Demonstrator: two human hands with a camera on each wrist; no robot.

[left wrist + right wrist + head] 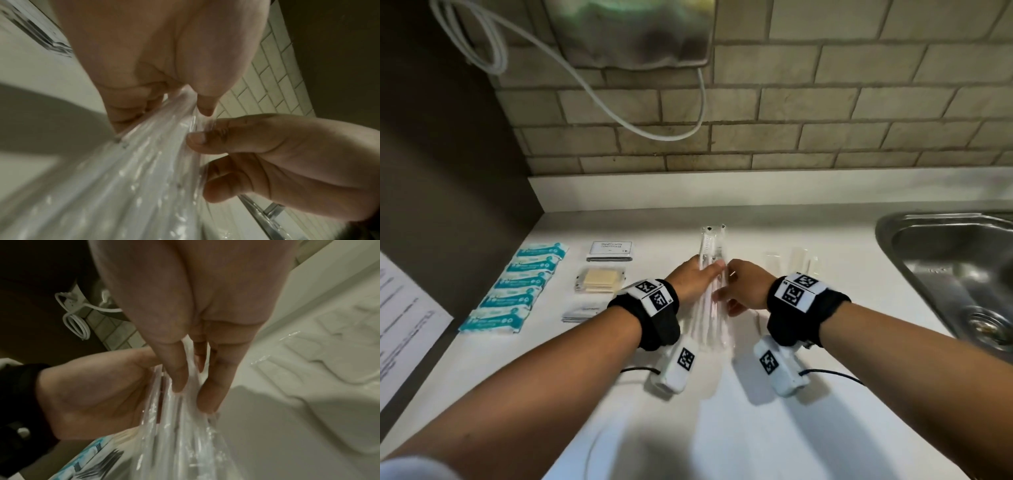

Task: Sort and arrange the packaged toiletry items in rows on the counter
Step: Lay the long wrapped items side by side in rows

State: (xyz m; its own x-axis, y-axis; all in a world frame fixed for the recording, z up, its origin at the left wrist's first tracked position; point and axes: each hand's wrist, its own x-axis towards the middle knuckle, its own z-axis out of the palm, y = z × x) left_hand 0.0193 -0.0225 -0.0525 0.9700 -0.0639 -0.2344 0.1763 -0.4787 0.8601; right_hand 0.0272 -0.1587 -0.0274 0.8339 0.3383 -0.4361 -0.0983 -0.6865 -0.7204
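While both our hands, left (697, 277) and right (744, 286), pinch the toothbrush packs (711, 274) above mid-surface (774, 428), we judge the slick film could slip, dropping packs askew onto the combs (792, 260) just beside them.

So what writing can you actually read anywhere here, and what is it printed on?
"SHAMPOO WITH CONDITIONER": on the white sachet at the back of the counter.
Teal packets in a row on the left: printed, too blurred to read.
Grey sachet near the left hand: faint print, unreadable.
Paper sheet at far left: lines of text, too small.
Wristband squares: coded patterns, not words.
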